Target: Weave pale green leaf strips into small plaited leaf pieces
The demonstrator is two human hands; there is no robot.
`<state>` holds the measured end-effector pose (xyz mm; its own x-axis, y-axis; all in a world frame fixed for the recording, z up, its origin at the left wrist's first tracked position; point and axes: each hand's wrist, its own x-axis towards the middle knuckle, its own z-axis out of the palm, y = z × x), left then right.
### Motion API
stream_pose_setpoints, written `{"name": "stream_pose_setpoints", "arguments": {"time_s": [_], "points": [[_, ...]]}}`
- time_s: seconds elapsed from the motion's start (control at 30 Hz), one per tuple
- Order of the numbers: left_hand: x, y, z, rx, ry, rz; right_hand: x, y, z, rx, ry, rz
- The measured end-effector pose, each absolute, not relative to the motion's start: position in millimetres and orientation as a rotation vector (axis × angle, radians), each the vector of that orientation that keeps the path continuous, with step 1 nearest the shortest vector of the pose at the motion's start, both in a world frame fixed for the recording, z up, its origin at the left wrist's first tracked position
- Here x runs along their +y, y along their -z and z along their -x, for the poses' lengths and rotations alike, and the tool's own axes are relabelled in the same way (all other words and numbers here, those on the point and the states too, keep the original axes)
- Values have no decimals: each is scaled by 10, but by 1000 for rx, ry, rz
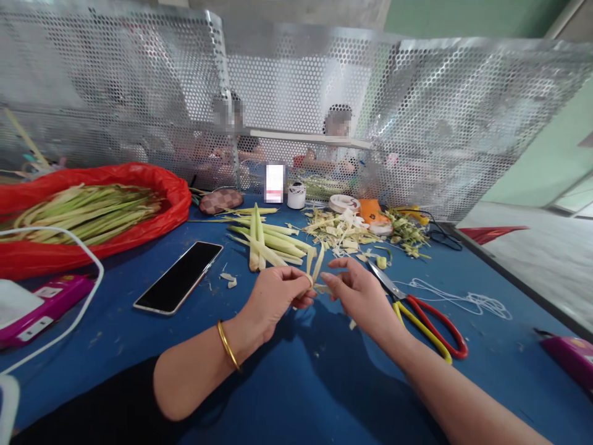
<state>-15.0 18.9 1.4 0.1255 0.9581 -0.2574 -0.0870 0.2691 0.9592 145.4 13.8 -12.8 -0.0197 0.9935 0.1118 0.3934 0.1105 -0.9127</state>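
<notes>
Near the middle of the table, my left hand pinches pale green leaf strips between thumb and fingers. Two strip ends stick upward from the pinch, and another runs sideways toward my right hand. Curled around that sideways end are the right thumb and fingers, which partly hide it. Just beyond my hands lies a pile of longer pale green leaves. Scissors with one red and one yellow handle rest beside my right hand, their blades pointing away from me.
To the left are a black-screened phone, a red plastic bag of long leaves and a purple power strip. Scraps, a tape roll and white string lie rightward. Perforated metal panels stand behind; people sit beyond.
</notes>
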Motion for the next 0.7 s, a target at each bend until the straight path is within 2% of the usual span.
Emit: {"name": "stream_pose_setpoints", "arguments": {"time_s": [0.17, 0.37, 0.47, 0.63, 0.7], "points": [[237, -23, 190, 1164, -935, -1028, 55, -52, -1474, -1643, -1182, 1057], [219, -38, 199, 1103, -810, -1116, 72, -125, -1524, -1571, -1450, 943], [218, -42, 206, 1092, -780, -1151, 86, -104, -1532, -1753, -1171, 949], [187, -51, 207, 1051, -683, -1229, 102, -80, -1546, -2032, -321, 859], [174, -54, 203, 1029, -652, -1278, 107, -70, -1549, -2088, -209, 854]]}}
